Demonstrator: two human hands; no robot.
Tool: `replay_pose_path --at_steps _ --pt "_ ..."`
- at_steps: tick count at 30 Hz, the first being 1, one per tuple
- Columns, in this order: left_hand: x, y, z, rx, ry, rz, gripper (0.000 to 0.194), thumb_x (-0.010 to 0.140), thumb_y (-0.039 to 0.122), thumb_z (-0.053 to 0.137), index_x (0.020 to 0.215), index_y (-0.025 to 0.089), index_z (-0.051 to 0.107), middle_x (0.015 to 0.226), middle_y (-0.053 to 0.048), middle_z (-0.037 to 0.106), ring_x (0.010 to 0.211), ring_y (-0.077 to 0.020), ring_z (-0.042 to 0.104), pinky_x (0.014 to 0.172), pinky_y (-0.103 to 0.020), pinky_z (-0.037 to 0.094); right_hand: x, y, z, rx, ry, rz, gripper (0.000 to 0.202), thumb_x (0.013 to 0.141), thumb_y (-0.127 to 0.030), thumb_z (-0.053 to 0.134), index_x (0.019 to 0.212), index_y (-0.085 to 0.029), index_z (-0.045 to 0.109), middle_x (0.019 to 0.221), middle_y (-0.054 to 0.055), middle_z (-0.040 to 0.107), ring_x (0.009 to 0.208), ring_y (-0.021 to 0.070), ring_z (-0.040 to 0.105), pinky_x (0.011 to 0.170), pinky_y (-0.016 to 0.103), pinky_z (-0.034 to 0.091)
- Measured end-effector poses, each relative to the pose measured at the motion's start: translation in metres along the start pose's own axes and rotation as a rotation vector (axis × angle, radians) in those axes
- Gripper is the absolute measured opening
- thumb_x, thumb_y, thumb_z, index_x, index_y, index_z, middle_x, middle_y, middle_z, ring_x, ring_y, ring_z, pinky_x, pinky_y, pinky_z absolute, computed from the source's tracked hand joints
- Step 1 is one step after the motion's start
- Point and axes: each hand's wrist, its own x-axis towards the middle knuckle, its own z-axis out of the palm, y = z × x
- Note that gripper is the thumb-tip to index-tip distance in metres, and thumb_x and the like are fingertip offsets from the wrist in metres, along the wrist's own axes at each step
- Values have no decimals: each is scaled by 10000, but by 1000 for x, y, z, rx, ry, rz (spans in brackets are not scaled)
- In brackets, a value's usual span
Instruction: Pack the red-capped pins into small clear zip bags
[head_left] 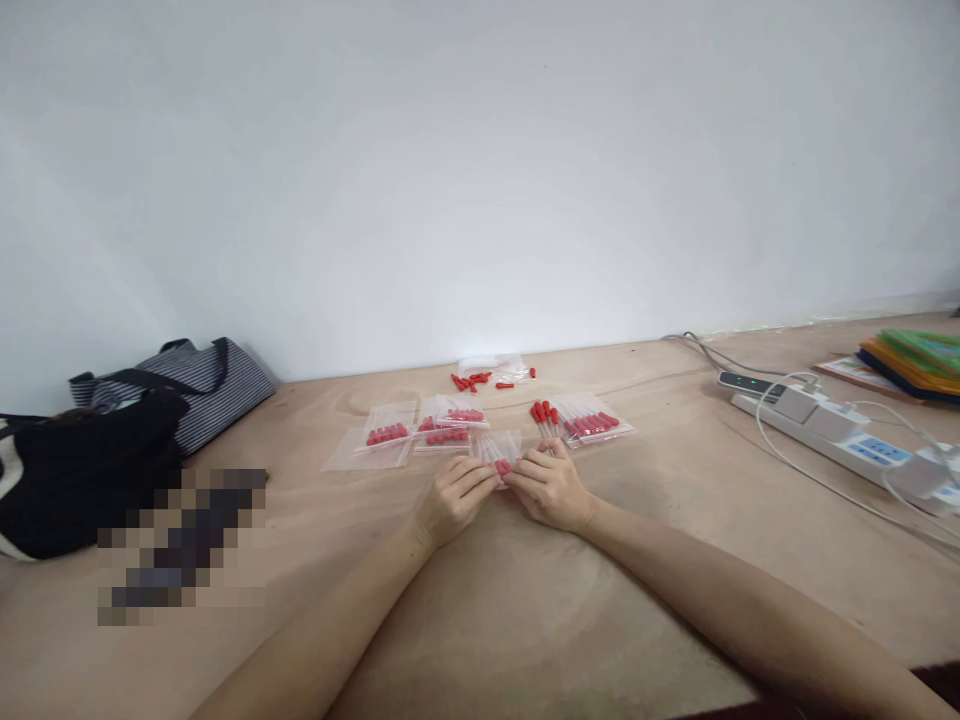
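Between my hands lies a small clear zip bag (508,440) of droppers with red rubber bulbs (502,467) and thin clear tubes. My left hand (453,498) pinches the bag's near edge from the left, fingers closed. On the right side of the same edge, my right hand (553,488) is closed on it too. Several loose droppers (541,411) sit just beyond my right hand; their lower tubes are hidden behind its fingers, so I cannot tell if they touch. A filled bag of droppers (596,420) rests to the right.
Left of my hands, more filled zip bags (386,433) overlap on the wooden table (480,620). Loose red bulbs (470,381) lie by a clear bag (491,366) near the wall. A power strip (847,445) with cables is at right, cloth bags (187,390) at left.
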Motion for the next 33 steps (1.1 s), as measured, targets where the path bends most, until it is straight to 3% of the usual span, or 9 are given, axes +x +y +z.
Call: replay_pose_path --at_steps 5,10,13,17,20,23,26,29,33 --pt "-4 -2 -12 103 -35 -37 257 859 58 349 896 149 586 770 -56 641 718 -157 580 670 -293 510 -5 9 -3 -38 -32 9 181 821 -121 420 804 -183 589 699 11 593 680 118 458 711 307 267" --pt "-5 -2 -15 111 -43 -67 221 860 74 387 828 151 591 646 -30 604 601 -139 560 583 -262 487 -9 15 -4 -140 -68 19 225 834 -136 405 665 -159 552 592 9 529 628 123 437 696 309 273" --pt "-7 -2 -16 4 -37 -72 173 855 82 434 868 163 586 638 -10 611 586 -123 563 563 -236 474 -11 17 -6 -132 -86 11 248 849 -198 421 635 -163 539 571 5 519 608 123 448 661 295 291" --pt "-8 -1 -17 -161 -44 -32 189 861 77 434 972 157 564 723 -21 654 657 -128 592 607 -241 488 -17 17 -7 -9 -148 82 141 837 -250 455 837 -173 573 767 29 595 641 113 514 565 243 334" --pt "-9 -1 -16 -181 -33 -64 162 862 156 469 988 164 569 704 -20 650 648 -133 594 618 -251 494 -19 16 -6 125 -155 165 150 836 -178 422 910 -198 551 912 43 601 706 106 563 550 213 381" --pt "-15 -8 -19 -93 -6 -277 176 844 244 495 981 171 580 783 -47 652 745 -167 598 695 -299 493 -18 17 -7 293 -44 305 134 831 -135 379 840 -190 501 905 68 608 719 123 590 580 228 439" --pt "-30 -25 -27 94 -49 -533 213 824 284 469 954 168 592 895 -83 636 870 -223 573 802 -386 452 -16 24 -13 394 124 465 88 828 -160 375 827 -201 453 894 85 619 703 144 608 594 270 475" --pt "-49 -42 -38 282 -176 -732 292 798 328 444 987 156 586 1001 -114 598 940 -259 541 837 -404 420 -17 43 -24 375 223 536 70 814 -191 392 838 -212 454 923 94 620 827 187 607 670 328 486" --pt "-63 -54 -51 405 -389 -984 429 779 408 413 1083 127 526 1086 -133 549 1028 -276 494 873 -391 384 -28 80 -39 347 197 594 63 806 -220 403 835 -211 459 994 109 599 903 200 589 738 353 480"
